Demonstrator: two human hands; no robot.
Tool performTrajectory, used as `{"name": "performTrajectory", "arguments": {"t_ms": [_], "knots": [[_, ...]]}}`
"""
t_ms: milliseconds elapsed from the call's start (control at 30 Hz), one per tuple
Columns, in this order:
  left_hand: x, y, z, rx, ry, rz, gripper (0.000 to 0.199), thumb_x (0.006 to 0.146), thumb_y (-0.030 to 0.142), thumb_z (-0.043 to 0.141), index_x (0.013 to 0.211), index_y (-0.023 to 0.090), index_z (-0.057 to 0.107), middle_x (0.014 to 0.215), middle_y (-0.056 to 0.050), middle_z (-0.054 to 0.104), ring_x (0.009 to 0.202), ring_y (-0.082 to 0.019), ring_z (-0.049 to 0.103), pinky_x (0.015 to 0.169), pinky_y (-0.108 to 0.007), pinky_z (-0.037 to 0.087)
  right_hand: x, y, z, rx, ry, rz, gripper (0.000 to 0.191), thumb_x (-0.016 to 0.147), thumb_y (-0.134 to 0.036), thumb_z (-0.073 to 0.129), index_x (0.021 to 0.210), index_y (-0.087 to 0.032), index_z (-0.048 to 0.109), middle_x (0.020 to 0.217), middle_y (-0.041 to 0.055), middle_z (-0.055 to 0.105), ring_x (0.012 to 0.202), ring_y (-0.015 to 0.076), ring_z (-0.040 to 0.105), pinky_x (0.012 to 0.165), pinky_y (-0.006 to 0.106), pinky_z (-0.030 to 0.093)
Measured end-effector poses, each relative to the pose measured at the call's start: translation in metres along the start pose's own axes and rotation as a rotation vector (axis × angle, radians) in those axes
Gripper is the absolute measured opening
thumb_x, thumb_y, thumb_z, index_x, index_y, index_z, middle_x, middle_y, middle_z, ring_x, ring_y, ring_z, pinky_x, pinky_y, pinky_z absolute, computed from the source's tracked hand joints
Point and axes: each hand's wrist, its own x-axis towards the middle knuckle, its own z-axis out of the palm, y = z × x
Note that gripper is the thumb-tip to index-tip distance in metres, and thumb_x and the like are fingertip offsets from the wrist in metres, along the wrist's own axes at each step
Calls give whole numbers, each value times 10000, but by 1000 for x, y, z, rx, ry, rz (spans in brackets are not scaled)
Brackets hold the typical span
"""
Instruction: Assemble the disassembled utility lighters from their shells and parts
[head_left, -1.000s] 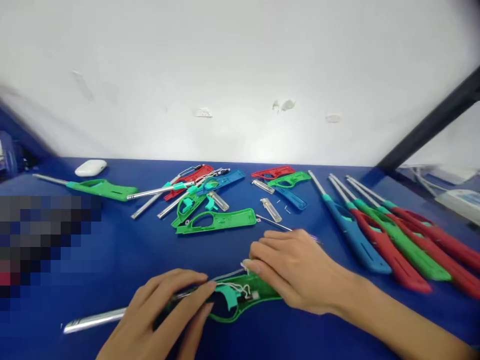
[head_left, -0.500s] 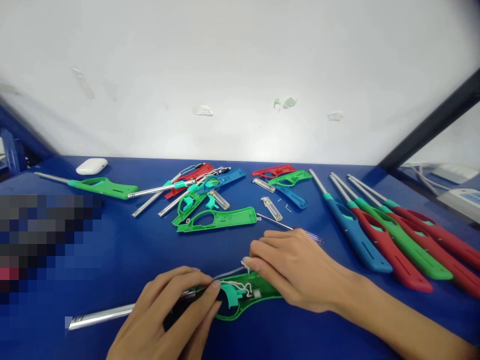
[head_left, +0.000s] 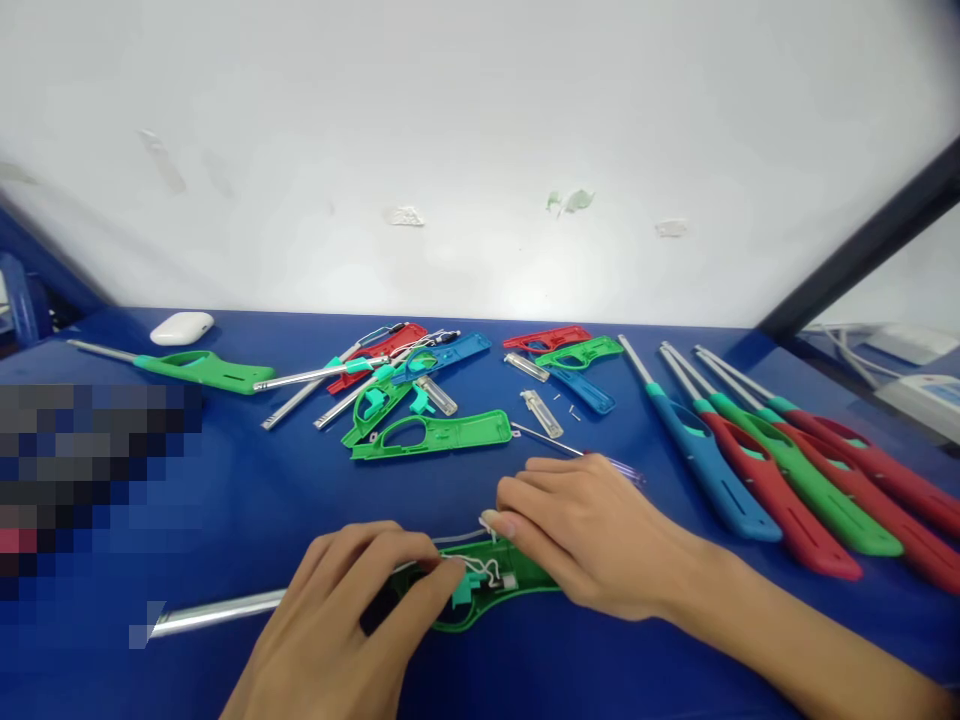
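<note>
An opened green gas lighter point(head_left: 517, 565) lies in front of me, its casing half showing white wires point(head_left: 480, 565) and a teal trigger point(head_left: 463, 592). Its metal barrel point(head_left: 225, 612) points left. My left hand point(head_left: 352, 600) bends over the barrel end, thumb and fingers closed at the trigger and wires; what is under the fingers is partly hidden. My right hand point(head_left: 581, 530) pinches a small white fitting point(head_left: 489, 527) on the end of a thin grey tube point(head_left: 459, 538). That hand also covers the casing's handle end.
Beyond my hands lie a green casing half point(head_left: 450, 435), a pile of lighter parts point(head_left: 382, 375), clear fuel tanks point(head_left: 541, 413) and a screwdriver point(head_left: 551, 440). Several whole lighters point(head_left: 795, 450) rest at the right. A green lighter point(head_left: 202, 370) and a white case point(head_left: 181, 328) sit at the left.
My left hand's fingertips have shifted right, further over the trigger and wires. The barrel has moved slightly right and up. My right hand keeps its pinch, nearly still.
</note>
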Motion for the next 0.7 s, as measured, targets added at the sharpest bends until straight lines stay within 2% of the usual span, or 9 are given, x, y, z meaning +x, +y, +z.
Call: {"name": "performTrajectory", "arguments": {"t_ms": [167,367,567,700], "knots": [[7,-10,1,-6,-19,98,407,972,90,470,1258,311,658,1072,-4,719,963,-194,657,799,-292,545,0,-1,1,-16,-1,-13,464,1149,-375,236,826,-214,528,672,-38,533,588,148,448,570,332,237],[12,-4,-3,-34,-7,-17,510,912,-29,409,1185,310,674,1056,5,722,939,-183,648,809,-300,508,0,-1,1,-14,4,-15,472,1148,-375,236,819,-210,532,661,-32,536,576,146,438,566,324,230],[10,2,-3,-62,40,-93,467,924,-15,418,1124,306,693,1013,12,721,881,-180,637,789,-298,523,1,-1,0,10,-16,5,470,1146,-388,243,826,-207,535,648,-33,528,555,138,427,561,322,223],[6,2,1,-91,18,-115,447,936,10,436,1126,315,702,1008,5,706,874,-178,631,780,-283,544,0,-1,0,17,-24,12,475,1146,-389,239,811,-208,522,640,-34,521,550,136,419,558,325,215]]}}
